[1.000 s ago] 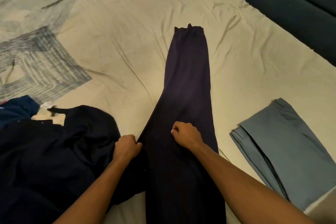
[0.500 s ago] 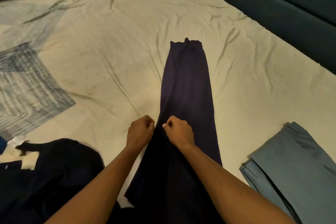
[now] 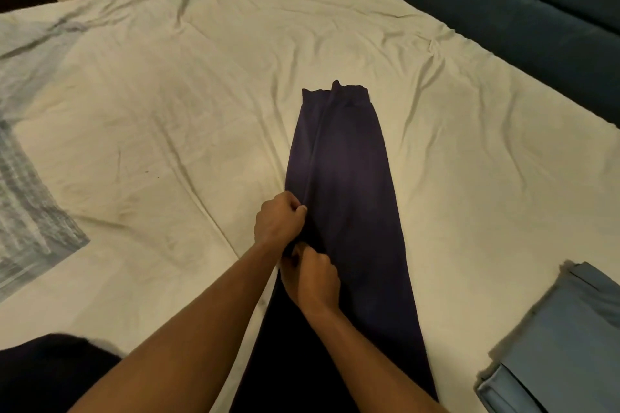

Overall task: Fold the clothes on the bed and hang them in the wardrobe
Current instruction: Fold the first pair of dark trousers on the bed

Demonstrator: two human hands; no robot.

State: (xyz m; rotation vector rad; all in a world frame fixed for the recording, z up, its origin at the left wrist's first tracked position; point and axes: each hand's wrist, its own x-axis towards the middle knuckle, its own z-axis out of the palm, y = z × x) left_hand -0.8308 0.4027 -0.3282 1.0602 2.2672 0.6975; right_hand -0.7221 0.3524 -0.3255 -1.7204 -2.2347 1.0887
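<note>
Navy trousers (image 3: pixel 349 178), laid lengthwise on bed (image 3: pixel 167 111); my left hand (image 3: pixel 276 220) and right hand (image 3: pixel 310 280) pinch the left edge, fingers curled; best align seams before folding.

I count two hands, my left hand (image 3: pixel 276 221) and my right hand (image 3: pixel 310 280), both on one pair of dark navy trousers (image 3: pixel 349 184) laid lengthwise. One folded blue-grey garment (image 3: pixel 570 345) sits near right. One dark heap of clothes (image 3: pixel 50 372) shows near left. One bed (image 3: pixel 167 111), one cream sheet, one teal headboard (image 3: pixel 503 10) far right.
</note>
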